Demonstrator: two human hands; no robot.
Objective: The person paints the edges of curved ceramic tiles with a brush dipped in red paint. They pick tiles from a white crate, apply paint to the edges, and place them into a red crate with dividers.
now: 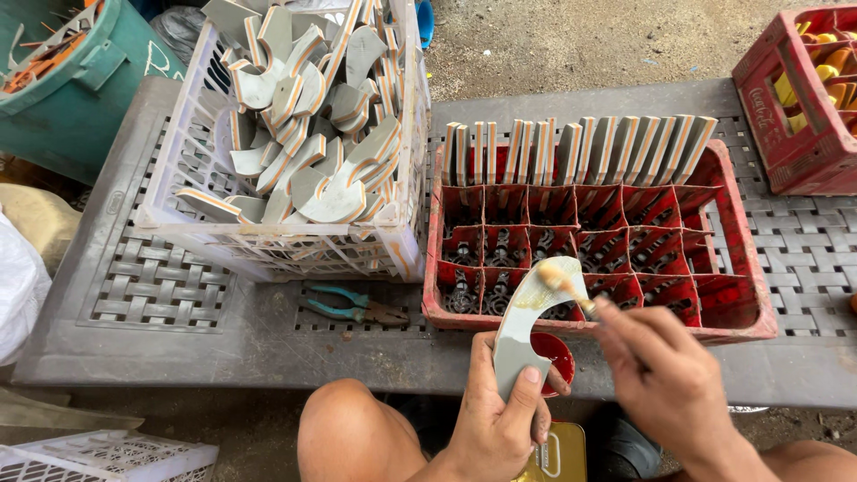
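My left hand grips a curved grey rubber piece, held upright over the table's front edge. My right hand holds a small brush whose tip touches the top of that piece. Just behind the piece, by my left fingers, sits a small red cup. A red divided crate lies right beyond my hands; a row of similar grey pieces stands on edge along its far side.
A white plastic basket heaped with curved grey pieces stands at the left. Green-handled pliers lie in front of it. The grey woven-pattern table carries another red crate at far right. A teal bucket is far left.
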